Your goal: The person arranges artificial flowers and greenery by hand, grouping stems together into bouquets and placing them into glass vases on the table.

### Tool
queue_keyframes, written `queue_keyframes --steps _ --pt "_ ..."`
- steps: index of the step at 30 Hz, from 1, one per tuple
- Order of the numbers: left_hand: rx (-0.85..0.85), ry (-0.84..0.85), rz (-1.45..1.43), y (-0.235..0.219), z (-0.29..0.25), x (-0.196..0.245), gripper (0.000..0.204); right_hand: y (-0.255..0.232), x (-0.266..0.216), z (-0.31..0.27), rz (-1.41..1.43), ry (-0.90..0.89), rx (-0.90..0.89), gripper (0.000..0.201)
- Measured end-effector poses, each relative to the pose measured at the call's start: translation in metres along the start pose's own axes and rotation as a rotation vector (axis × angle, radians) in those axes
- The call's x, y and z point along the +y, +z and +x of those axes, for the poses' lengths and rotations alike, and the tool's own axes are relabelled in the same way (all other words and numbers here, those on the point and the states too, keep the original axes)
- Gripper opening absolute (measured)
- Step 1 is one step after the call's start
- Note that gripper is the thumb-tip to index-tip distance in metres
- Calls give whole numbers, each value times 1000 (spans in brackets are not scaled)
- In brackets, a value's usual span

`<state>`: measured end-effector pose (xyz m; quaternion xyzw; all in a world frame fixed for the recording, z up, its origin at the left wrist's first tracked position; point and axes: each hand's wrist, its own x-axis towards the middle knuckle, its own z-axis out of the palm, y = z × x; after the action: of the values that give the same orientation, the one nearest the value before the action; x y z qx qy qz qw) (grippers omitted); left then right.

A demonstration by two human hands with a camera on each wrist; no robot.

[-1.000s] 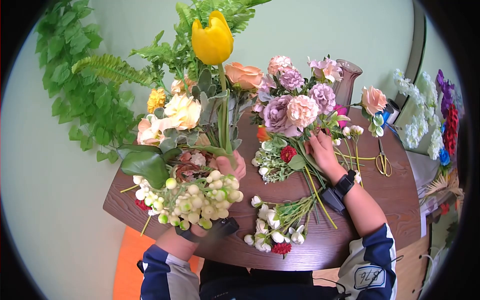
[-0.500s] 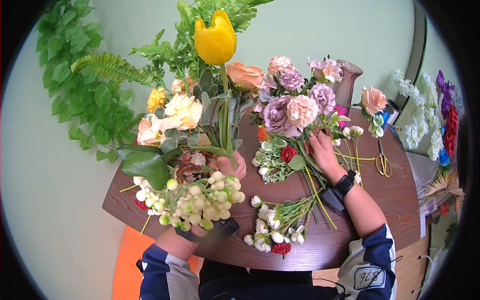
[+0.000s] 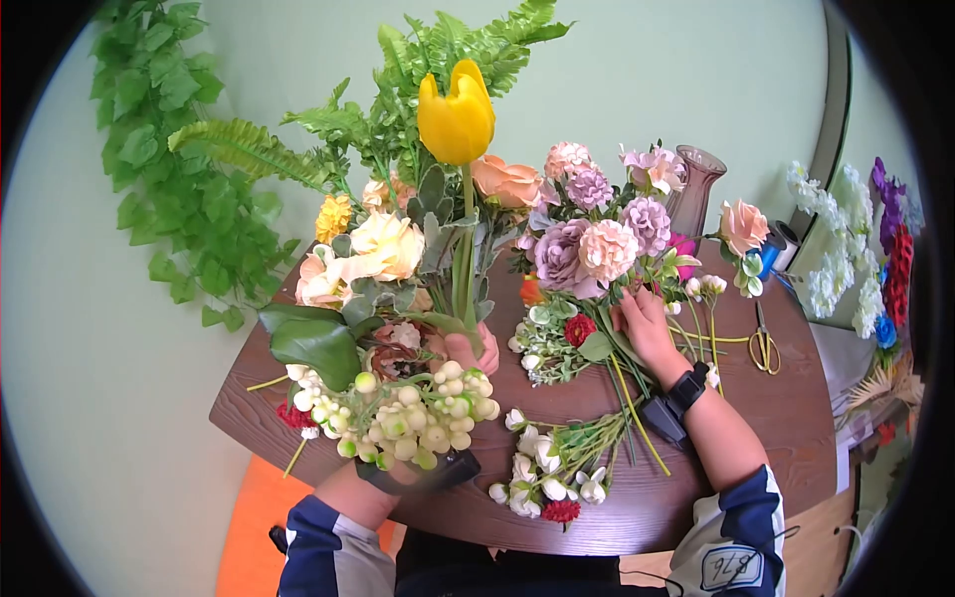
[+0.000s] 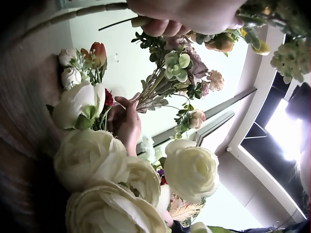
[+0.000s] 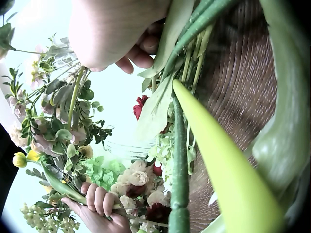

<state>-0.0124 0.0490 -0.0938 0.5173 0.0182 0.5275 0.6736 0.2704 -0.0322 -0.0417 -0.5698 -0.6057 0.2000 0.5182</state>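
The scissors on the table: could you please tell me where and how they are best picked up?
I'd take the scissors by their gold loop handles, from above and the person's side: they appear to lie flat, loops nearer the person, blades pointing away.

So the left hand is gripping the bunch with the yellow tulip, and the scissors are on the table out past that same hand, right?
The scissors' side is wrong. The left hand does grip the bunch with the yellow tulip, but the scissors lie on the table past the right hand, as the head view shows.
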Motion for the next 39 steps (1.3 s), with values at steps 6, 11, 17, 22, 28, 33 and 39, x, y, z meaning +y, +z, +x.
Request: queue_keyframes --steps 6,11,17,22,28,33,39 --pt "-571 -77 -186 -25 22 2 56 1 -2 -2 13 -5 -5 33" --pt "-433 -93 -133 -23 14 1 57 1 4 0 23 -14 5 33" --pt "93 26 90 30 -9 8 61 1 4 0 44 -15 7 31" --pt "-245 16 35 25 2 16 62 2 -4 -1 43 -14 -3 31" --pt "-314 -5 -5 21 4 16 61 2 -3 -1 37 -11 -4 32" --pt "-245 12 37 24 1 15 61 0 -5 -1 15 4 -9 33" --pt "-112 8 99 31 -3 16 62 1 -6 -1 70 1 -16 32"
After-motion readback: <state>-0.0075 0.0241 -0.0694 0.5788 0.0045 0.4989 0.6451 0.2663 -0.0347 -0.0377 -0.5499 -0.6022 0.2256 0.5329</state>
